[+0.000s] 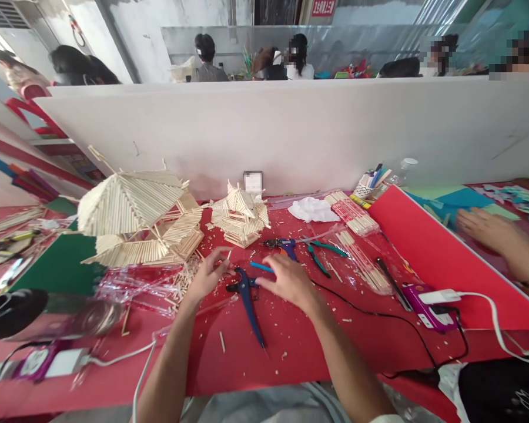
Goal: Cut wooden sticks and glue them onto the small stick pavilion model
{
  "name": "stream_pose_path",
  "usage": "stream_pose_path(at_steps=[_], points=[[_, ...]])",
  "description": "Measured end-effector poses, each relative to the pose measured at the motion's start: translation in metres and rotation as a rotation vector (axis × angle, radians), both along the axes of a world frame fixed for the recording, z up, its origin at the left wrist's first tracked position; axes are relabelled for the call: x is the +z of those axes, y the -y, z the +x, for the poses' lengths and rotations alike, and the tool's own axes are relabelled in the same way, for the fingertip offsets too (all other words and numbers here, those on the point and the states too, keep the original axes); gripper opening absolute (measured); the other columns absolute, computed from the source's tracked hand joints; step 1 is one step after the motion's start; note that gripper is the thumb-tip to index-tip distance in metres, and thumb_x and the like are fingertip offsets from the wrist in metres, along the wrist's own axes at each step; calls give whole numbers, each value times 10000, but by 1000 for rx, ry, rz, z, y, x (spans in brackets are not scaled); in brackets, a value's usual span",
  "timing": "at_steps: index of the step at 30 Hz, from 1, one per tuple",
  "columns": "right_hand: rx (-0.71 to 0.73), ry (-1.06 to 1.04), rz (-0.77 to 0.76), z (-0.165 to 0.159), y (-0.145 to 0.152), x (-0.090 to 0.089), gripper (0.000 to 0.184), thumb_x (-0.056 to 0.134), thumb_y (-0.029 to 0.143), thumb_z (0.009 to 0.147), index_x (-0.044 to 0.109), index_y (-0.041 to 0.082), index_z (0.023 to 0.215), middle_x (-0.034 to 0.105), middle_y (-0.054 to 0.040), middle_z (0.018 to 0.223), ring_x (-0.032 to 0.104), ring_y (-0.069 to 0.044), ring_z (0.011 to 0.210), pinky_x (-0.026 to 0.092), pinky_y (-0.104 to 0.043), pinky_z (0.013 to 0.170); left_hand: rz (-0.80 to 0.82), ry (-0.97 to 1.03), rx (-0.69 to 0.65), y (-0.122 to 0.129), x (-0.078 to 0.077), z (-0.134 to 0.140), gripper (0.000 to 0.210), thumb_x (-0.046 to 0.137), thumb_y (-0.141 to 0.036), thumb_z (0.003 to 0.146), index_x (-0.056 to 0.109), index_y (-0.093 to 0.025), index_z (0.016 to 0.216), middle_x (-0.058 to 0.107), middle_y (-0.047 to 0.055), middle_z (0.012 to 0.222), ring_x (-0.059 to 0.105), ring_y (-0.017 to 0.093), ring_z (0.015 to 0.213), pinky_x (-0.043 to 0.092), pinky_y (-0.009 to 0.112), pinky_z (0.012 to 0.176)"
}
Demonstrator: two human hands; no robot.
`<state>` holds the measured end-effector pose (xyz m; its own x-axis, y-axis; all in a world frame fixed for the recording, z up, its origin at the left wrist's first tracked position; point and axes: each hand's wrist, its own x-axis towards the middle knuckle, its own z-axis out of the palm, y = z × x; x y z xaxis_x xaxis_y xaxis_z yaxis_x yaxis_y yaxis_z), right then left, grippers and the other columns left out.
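Observation:
My left hand (209,275) is closed in a pinch, with a short wooden stick (229,255) upright at its fingertips. My right hand (286,281) has its thumb and fingers apart; a blue pen-like rod (261,267) lies between them, its right end hidden behind the fingers. Between my hands, a blue-handled cutter (247,299) rests on the red table, its head close to both. Beyond stand a small stick-built pavilion (240,216) and, at left, a larger one (136,214) with a wide sloping roof. A blue glue gun (286,247) lies just past my right hand.
Green-handled pliers (321,258), bagged sticks (355,214) and a white tissue (312,209) lie to the right. A purple power strip (429,308) sits by a red board (449,264). Another person's hand (485,229) is beyond it. Plastic wrap (136,291) and stick scraps lie left.

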<state>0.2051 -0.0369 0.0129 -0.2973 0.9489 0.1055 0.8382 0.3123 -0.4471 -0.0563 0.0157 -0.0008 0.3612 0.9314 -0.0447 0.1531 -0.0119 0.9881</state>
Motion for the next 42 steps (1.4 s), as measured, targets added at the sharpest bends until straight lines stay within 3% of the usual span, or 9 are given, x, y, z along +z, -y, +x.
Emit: stream_pose_path(at_steps=[3,5,8,11,15,20,28,35,42], points=[[49,159,-87,-43,24,1,872,705,713,805,533,129,1430,594,-275,1382,552,-436,1257,424,-571,1026,52,-61,22,-4,-1,-7,456,630,-412,913,570,-158,1287,721,42,846,725,220,835,552,342,794],[32,242,-117,-61,35,0,932,766,670,767,503,126,1477,588,-292,1383,532,-455,1267,360,-606,1077,81,-98,19,-7,-3,-10,446,633,-380,915,581,-146,1290,752,65,854,716,220,863,527,328,792],[17,292,-152,-67,39,2,787,745,441,834,483,108,1497,597,-297,1359,548,-446,1234,367,-595,1062,55,-68,12,-10,-6,-11,479,655,-403,907,575,-148,1305,769,77,881,718,213,826,524,327,780],[42,263,-188,-51,33,10,682,640,282,879,463,51,1496,583,-304,1367,550,-436,1238,390,-565,1049,31,-29,0,-10,-7,-11,519,681,-455,899,577,-147,1304,764,84,923,724,205,789,542,334,787],[69,26,-253,-14,21,17,544,495,289,972,466,125,1490,615,-207,1333,598,-336,1203,443,-454,1023,116,-98,-41,-7,-4,-12,479,668,-446,930,613,-159,1310,729,76,977,729,192,770,536,305,735],[69,-196,-293,15,9,10,449,458,319,1015,528,227,1448,650,-130,1340,637,-284,1192,481,-407,991,122,-78,-123,-1,2,-6,469,640,-410,961,608,-175,1367,718,50,934,731,187,770,537,294,725],[142,-337,-348,8,0,15,448,456,316,1007,587,202,1420,664,-128,1379,624,-287,1273,479,-437,1067,95,-69,-118,1,3,2,474,658,-408,947,638,-146,1341,754,70,914,719,193,752,545,310,732],[109,-403,-400,0,-2,24,425,529,466,1002,686,253,1335,772,-92,1217,725,-317,1097,553,-401,895,52,-86,-129,2,13,0,480,673,-401,922,657,-152,1332,766,60,867,690,182,704,535,299,708],[96,-392,-388,-3,-2,26,442,536,471,995,686,257,1352,763,-82,1250,721,-311,1124,538,-390,911,77,-145,-167,2,13,0,430,633,-347,939,668,-150,1320,769,70,899,705,192,754,548,314,755]])
